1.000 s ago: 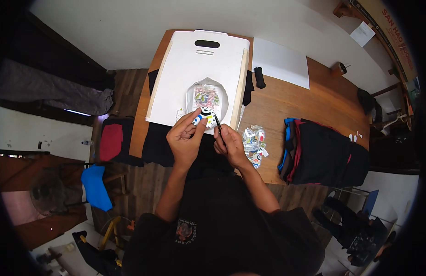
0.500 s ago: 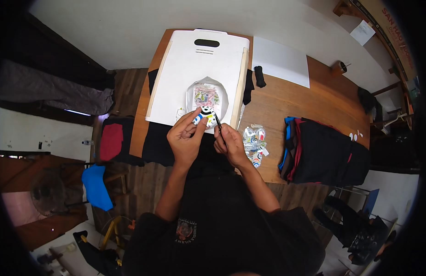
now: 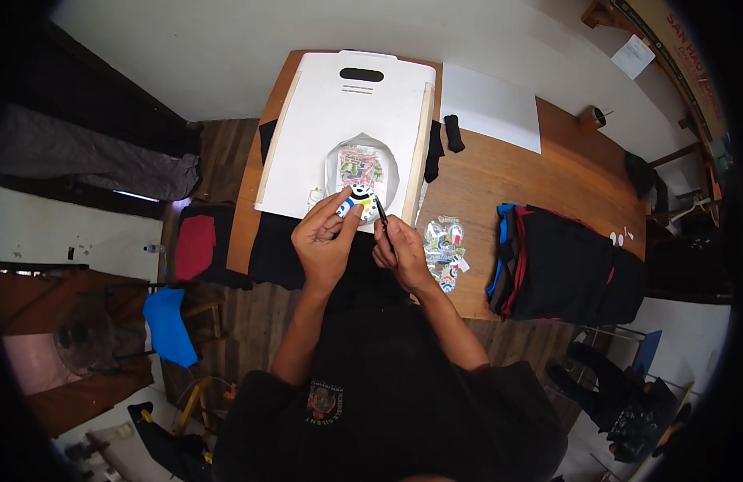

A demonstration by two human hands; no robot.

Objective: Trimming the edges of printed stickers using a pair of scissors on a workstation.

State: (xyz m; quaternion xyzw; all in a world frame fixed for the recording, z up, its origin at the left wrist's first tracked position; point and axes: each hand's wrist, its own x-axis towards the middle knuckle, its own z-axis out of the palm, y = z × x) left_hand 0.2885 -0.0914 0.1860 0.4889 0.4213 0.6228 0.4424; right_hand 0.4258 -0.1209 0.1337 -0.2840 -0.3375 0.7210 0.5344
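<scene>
My left hand [image 3: 321, 241] pinches a small white piece printed with black, blue and yellow shapes [image 3: 358, 193] between thumb and fingers. My right hand [image 3: 402, 254] grips a slim dark pointed tool [image 3: 380, 210], its tip at the right edge of the piece. Whether it is a blade or tweezers cannot be made out. Both hands are over the near end of a white board [image 3: 307, 120] with a dark slot at its far end. Beyond the piece, in a rounded opening of the board, lies a sheet printed with pink and green patterns [image 3: 359, 165].
Right of my right hand, clear sheets of coloured printed pieces [image 3: 445, 253] lie on the wooden table [image 3: 484, 185]. A stack of folded dark garments [image 3: 564, 265] sits farther right. Beyond are a white sheet [image 3: 492, 108], a black rolled item [image 3: 453, 133] and a brown cup [image 3: 594, 120].
Both hands keep nearly the same place and hold. The tool's tip has shifted very slightly against the printed piece.
</scene>
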